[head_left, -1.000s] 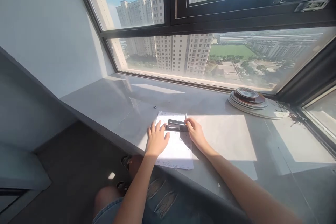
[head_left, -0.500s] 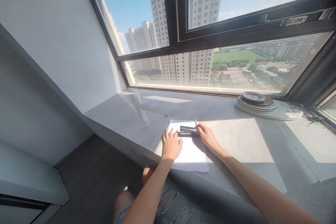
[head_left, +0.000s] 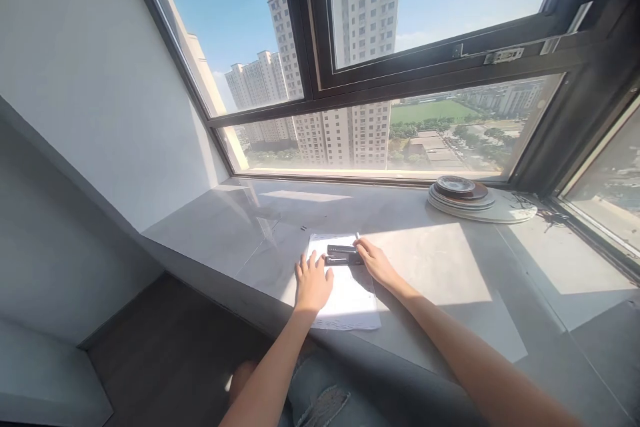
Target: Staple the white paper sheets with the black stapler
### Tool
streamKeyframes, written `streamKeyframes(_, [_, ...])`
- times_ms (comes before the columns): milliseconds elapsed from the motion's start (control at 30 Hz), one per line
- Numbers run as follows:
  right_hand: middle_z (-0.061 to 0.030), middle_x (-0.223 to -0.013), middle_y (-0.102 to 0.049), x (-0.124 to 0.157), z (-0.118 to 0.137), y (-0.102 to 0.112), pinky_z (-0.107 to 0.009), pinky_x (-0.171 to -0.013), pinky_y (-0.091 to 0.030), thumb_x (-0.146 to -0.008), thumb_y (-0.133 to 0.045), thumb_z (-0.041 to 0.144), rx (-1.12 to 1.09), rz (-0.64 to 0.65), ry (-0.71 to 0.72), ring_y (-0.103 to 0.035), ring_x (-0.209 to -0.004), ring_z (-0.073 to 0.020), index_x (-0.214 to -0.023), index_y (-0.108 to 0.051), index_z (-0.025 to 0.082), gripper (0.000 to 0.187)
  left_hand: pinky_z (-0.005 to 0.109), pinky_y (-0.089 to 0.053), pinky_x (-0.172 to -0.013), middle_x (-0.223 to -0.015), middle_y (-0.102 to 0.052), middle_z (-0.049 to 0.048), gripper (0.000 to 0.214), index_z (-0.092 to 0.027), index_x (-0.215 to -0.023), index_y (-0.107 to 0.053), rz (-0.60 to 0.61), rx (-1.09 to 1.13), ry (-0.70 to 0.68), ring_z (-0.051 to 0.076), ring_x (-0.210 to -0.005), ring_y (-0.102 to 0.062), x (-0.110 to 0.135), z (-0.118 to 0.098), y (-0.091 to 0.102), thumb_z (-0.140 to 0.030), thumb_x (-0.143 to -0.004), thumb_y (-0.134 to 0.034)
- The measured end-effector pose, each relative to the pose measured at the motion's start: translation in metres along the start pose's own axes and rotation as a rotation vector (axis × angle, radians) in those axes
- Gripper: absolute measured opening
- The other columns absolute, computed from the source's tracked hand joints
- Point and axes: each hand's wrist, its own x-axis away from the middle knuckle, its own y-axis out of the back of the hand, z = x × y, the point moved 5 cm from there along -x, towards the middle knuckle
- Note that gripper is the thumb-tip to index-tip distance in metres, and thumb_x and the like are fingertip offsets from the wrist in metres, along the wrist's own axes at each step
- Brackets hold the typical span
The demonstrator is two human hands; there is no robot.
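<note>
A white printed sheet of paper [head_left: 350, 297] lies on the grey window ledge [head_left: 435, 267] in front of me. A black stapler [head_left: 341, 255] rests across the sheet's upper part. My left hand [head_left: 313, 280] lies flat on the paper's left side, fingers spread and open. At the stapler's right end, the fingers of my right hand [head_left: 376, 261] curl around it and grip it.
A stack of round plates [head_left: 463, 195] sits at the far right of the ledge near the window frame [head_left: 400, 77]. A few small dark bits [head_left: 303, 228] lie on the ledge beyond the paper. A white wall stands at the left; dark floor lies below.
The camera view has tilted upward and swung about, showing more sky. Both hands, the paper and the stapler keep the same arrangement.
</note>
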Motion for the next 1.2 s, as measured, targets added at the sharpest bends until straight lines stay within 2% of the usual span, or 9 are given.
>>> streamKeyframes(100, [-0.0082,-0.109,-0.078,0.002,0.001,-0.004,-0.044,-0.093,-0.053,-0.102,-0.051,0.055,0.032,0.105,0.058,-0.071,-0.099,-0.0286,-0.116,-0.069,0.026,0.037,0.065,-0.023,-0.134,-0.175,-0.039,0.0123,0.054,-0.020,-0.160,-0.054,-0.003,-0.004,0.011,0.041,-0.163,-0.027,0.000,-0.001,0.000,-0.035,-0.109,-0.043])
streamKeyframes(200, [-0.0117,-0.119,-0.077,0.001,-0.003,-0.007,-0.048,-0.099,-0.052,-0.091,-0.066,0.046,0.095,0.109,0.139,-0.071,-0.107,-0.0321,-0.126,-0.069,0.024,0.041,0.064,-0.022,-0.135,-0.175,-0.038,0.0118,0.055,-0.021,-0.161,-0.053,-0.010,-0.008,0.027,0.040,-0.164,-0.026,0.002,-0.003,0.000,-0.036,-0.110,-0.041])
streamKeyframes(367, [-0.0145,-0.124,-0.077,-0.003,-0.013,-0.008,-0.048,-0.103,-0.052,-0.086,-0.062,0.028,0.060,0.099,0.149,-0.072,-0.111,-0.0322,-0.125,-0.071,0.021,0.040,0.067,-0.020,-0.135,-0.176,-0.037,0.0139,0.059,-0.015,-0.163,-0.051,0.000,-0.027,0.059,0.045,-0.165,-0.024,0.004,-0.011,-0.002,-0.037,-0.109,-0.039])
streamKeyframes(500, [-0.0135,-0.120,-0.078,-0.002,-0.009,0.004,-0.047,-0.101,-0.053,-0.083,-0.062,0.021,0.067,0.112,0.133,-0.072,-0.110,-0.0322,-0.121,-0.073,0.022,0.040,0.068,-0.019,-0.134,-0.177,-0.034,0.0145,0.061,-0.015,-0.165,-0.048,0.019,-0.036,0.091,0.047,-0.165,-0.021,0.008,-0.022,-0.004,-0.037,-0.109,-0.037])
streamKeyframes(633, [-0.0120,-0.120,-0.079,-0.004,-0.008,0.021,-0.048,-0.105,-0.053,-0.087,-0.065,0.033,-0.062,0.106,0.074,-0.071,-0.110,-0.0327,-0.115,-0.076,0.023,0.032,0.060,-0.020,-0.137,-0.177,-0.033,0.0174,0.061,-0.013,-0.165,-0.046,0.012,-0.025,0.108,0.043,-0.167,-0.020,0.010,-0.038,-0.007,-0.037,-0.109,-0.038])
streamKeyframes(733, [-0.0119,-0.115,-0.080,-0.009,-0.016,0.034,-0.048,-0.103,-0.054,-0.095,-0.054,0.049,-0.179,0.010,0.026,-0.072,-0.107,-0.0322,-0.106,-0.076,0.023,0.035,0.056,-0.019,-0.138,-0.176,-0.033,0.0208,0.060,-0.009,-0.163,-0.046,-0.008,-0.012,0.102,0.039,-0.168,-0.019,0.007,-0.048,-0.008,-0.035,-0.110,-0.038])
streamKeyframes(833, [-0.0124,-0.108,-0.080,-0.013,-0.022,0.040,-0.048,-0.099,-0.055,-0.094,-0.052,0.049,-0.190,-0.054,0.002,-0.072,-0.103,-0.0323,-0.095,-0.074,0.025,0.032,0.053,-0.020,-0.138,-0.176,-0.032,0.0226,0.059,-0.007,-0.162,-0.046,0.000,0.018,0.080,0.037,-0.168,-0.021,0.003,-0.053,-0.008,-0.033,-0.110,-0.038])
streamKeyframes(1000, [-0.0101,-0.097,-0.077,-0.014,-0.024,0.037,-0.043,-0.092,-0.053,-0.096,-0.047,0.050,-0.169,-0.079,-0.001,-0.069,-0.093,-0.0286,-0.087,-0.069,0.024,0.035,0.045,-0.030,-0.136,-0.176,-0.033,0.0190,0.061,-0.011,-0.164,-0.042,-0.023,0.199,0.057,0.031,-0.164,-0.033,-0.001,-0.047,-0.005,-0.030,-0.106,-0.049])
streamKeyframes(1200, [-0.0097,-0.101,-0.078,-0.020,-0.026,0.031,-0.039,-0.090,-0.050,-0.094,-0.047,0.041,-0.133,-0.088,0.008,-0.068,-0.094,-0.0262,-0.096,-0.072,0.021,0.032,0.037,-0.043,-0.127,-0.167,-0.052,0.0131,0.054,-0.017,-0.160,-0.050,-0.102,0.399,0.152,0.025,-0.153,-0.051,-0.006,-0.021,0.001,-0.024,-0.106,-0.047])
